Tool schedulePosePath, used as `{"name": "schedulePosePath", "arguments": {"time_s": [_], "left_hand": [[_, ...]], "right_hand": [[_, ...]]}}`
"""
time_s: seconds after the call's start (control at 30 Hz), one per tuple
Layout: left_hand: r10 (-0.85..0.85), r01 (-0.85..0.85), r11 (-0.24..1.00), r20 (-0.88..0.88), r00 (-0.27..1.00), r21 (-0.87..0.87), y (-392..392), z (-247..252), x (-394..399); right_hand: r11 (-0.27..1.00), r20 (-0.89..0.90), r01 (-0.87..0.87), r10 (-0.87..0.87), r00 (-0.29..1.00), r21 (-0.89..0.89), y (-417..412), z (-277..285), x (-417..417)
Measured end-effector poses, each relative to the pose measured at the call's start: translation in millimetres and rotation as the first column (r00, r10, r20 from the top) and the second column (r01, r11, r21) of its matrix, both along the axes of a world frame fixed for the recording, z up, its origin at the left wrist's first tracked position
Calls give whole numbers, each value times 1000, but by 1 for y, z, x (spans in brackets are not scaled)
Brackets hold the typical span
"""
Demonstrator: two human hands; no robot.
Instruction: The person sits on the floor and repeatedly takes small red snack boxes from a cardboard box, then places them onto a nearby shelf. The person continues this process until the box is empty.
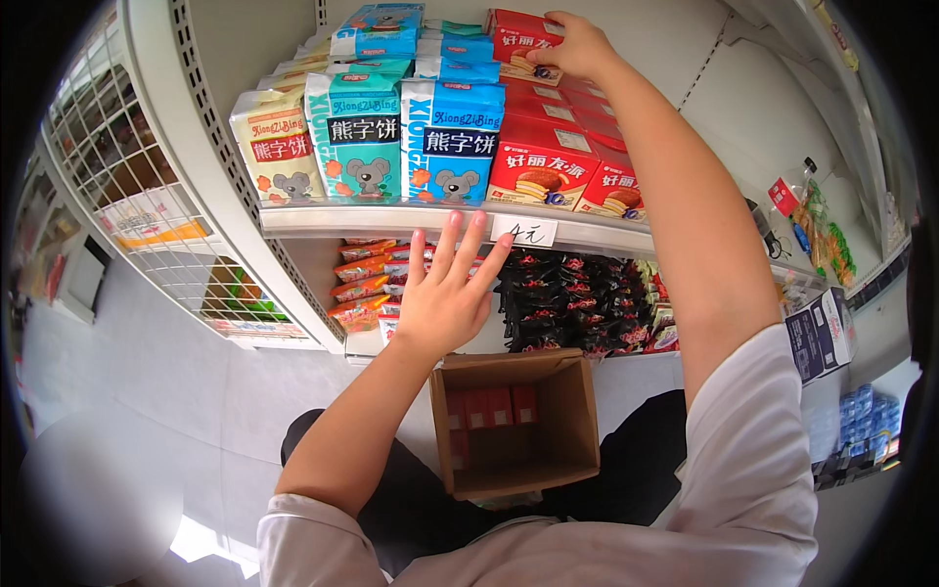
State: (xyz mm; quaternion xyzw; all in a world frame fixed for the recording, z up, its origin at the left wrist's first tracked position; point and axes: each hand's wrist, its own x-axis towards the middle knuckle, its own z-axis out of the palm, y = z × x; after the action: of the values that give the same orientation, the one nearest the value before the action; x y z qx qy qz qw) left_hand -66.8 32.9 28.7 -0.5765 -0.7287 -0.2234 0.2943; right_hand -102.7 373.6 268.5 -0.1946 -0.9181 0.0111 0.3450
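Observation:
My right hand [581, 48] grips a red snack-pie box [518, 38] at the back of the upper shelf, on top of other red boxes. In front of it, more red snack-pie boxes [544, 163] stand in rows, their fronts printed with a round chocolate-coated pie. My left hand [446, 299] is empty, its fingers spread before the shelf's front rail [330, 220]. Whether its fingertips touch the rail or the white price card [539, 236] I cannot tell. Between my knees an open cardboard carton [561, 447] holds several red boxes [499, 407] along its far side.
Left of the red boxes stand cream [275, 143], green [359, 139] and blue biscuit bags [456, 143]. Black snack packets [546, 301] and orange ones [361, 286] fill the lower shelf. A wire-mesh panel [139, 198] borders the left; a dark box [818, 334] juts out at right.

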Motion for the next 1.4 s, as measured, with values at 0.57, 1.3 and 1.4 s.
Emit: {"name": "schedulePosePath", "arguments": {"time_s": [0.57, 1.3, 1.4], "left_hand": [[8, -8, 1000, -17, 1000, -16, 1, 0, -3], [62, -58, 996, -57, 996, 68, 7, -9, 2], [26, -24, 997, -34, 999, 74, 3, -4, 5]], "right_hand": [[998, -27, 62, -63, 998, -24, -57, 22, 41], [623, 602, 100, 778, -177, -776, -291, -455, 210], [610, 604, 95, 792, -90, -787, -321, -514, 234]]}}
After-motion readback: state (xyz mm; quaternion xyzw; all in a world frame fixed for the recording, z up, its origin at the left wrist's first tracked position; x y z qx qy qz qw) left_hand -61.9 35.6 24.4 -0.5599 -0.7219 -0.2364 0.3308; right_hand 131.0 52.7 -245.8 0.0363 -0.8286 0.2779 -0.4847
